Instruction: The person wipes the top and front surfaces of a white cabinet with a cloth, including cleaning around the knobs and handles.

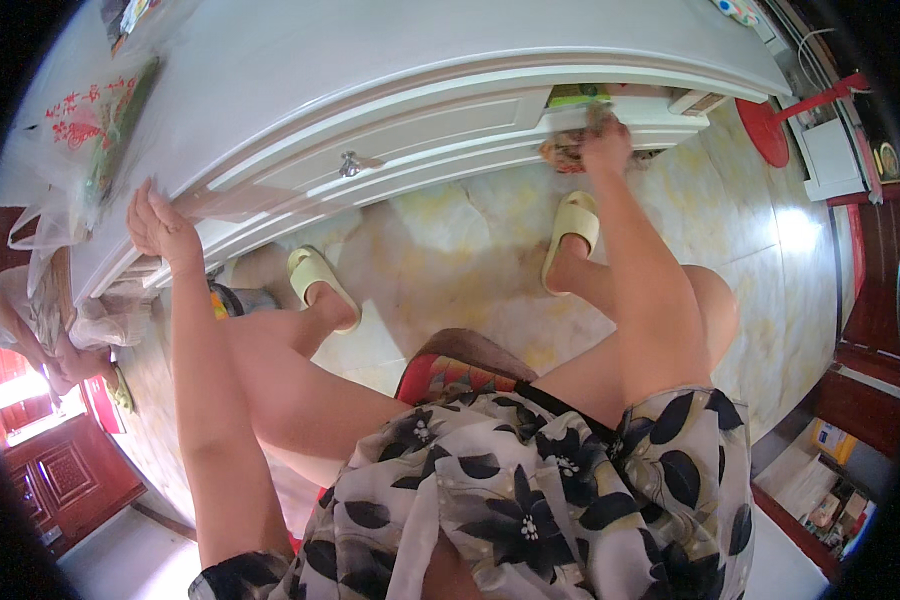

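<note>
My left hand [163, 231] rests at the front edge of a white table [420, 37], its fingers extended and holding nothing. My right hand [607, 148] is blurred low at the table's front, by an open compartment. Bunched in it is a mottled brown and reddish cloth-like thing [565, 152], too blurred to name surely. Just above this hand, something green [570, 94] shows inside the compartment. A closed white drawer front [412, 139] with a metal knob [350, 163] lies between my hands.
A clear plastic bag with red printing [94, 124] lies on the table at left. Another person [45, 322] is bent over beyond it. A red stool [765, 135] stands at right. My slippered feet rest on the marble-look floor [450, 255]; a shelf of small goods [832, 487] stands lower right.
</note>
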The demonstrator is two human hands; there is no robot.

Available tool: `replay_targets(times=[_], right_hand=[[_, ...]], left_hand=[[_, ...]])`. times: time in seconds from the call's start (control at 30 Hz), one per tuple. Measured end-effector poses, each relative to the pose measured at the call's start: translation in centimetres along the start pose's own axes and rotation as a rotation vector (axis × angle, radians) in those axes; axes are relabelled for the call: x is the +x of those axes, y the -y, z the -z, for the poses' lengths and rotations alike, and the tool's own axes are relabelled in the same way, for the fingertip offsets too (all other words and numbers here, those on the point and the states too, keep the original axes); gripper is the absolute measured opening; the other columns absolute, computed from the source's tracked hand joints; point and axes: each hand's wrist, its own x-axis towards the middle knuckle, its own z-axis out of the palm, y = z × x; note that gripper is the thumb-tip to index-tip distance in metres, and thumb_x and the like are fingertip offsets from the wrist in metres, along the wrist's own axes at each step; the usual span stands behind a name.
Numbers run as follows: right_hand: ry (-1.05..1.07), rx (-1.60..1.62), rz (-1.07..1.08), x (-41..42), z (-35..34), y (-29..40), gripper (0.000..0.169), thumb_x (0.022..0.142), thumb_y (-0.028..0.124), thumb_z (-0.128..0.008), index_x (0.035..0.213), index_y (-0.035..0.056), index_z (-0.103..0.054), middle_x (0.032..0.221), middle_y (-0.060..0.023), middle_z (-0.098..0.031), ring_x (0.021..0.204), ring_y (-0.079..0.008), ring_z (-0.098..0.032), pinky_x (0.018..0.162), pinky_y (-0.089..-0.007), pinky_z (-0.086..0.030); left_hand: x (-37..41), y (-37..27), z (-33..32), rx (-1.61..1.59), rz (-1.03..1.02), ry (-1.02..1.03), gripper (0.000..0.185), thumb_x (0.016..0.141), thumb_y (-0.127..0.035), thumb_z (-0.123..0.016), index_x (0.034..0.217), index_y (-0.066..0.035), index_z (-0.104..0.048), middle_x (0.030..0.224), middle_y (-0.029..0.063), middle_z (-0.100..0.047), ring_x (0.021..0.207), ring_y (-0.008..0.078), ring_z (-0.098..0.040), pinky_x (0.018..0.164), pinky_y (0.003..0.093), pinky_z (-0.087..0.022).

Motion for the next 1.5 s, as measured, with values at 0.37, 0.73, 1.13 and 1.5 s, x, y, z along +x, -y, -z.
replay_targets(times=[0.37,0.73,1.13,1.5], right_hand=[[0.027,0.451,-0.059,-7.2,-3.6,7.2,0.057,0.076,0.013,-0.064,0.128,0.0006,-0.044,0.123,-0.0261,-0.037,0.113,-0.0396,-0.042,0.098,-0.0411,-0.036],[0.286,0.466,-0.053,-8.1,-1.8,8.0,0.044,0.072,0.015,-0.062,0.114,0.0001,-0.057,0.108,-0.0242,-0.056,0.1,-0.0396,-0.054,0.088,-0.042,-0.044],[-0.024,1.23,-0.283,-6.5,1.2,9.0,0.027,0.079,0.0,-0.051,0.106,-0.001,-0.055,0.095,-0.013,-0.06,0.092,-0.0227,-0.058,0.083,-0.0323,-0.046],[0.041,0.744,0.001,-7.7,1.4,14.2,0.033,0.075,0.015,-0.066,0.105,0.0013,-0.06,0.101,-0.0195,-0.06,0.096,-0.0354,-0.056,0.084,-0.0397,-0.044]], left_hand=[[-0.2,-0.5,0.0,0.057,0.006,-0.007,0.043,0.094,-0.035,-0.031,0.117,-0.009,-0.055,0.121,0.0083,-0.052,0.12,0.0275,-0.037,0.104,0.0433,-0.02],[-0.3,0.1,-0.3,0.023,-0.008,0.045,0.041,0.095,-0.032,-0.033,0.123,-0.007,-0.048,0.127,0.013,-0.045,0.123,0.033,-0.028,0.105,0.0457,-0.018],[-0.5,-1.1,0.7,-0.018,0.024,0.023,0.039,0.096,-0.031,-0.034,0.122,-0.007,-0.051,0.127,0.0143,-0.045,0.124,0.0338,-0.028,0.105,0.0447,-0.02],[-0.7,-1.1,0.6,-0.022,0.033,0.051,0.04,0.096,-0.034,-0.035,0.123,-0.008,-0.05,0.129,0.0137,-0.044,0.125,0.0336,-0.027,0.106,0.0454,-0.02]])
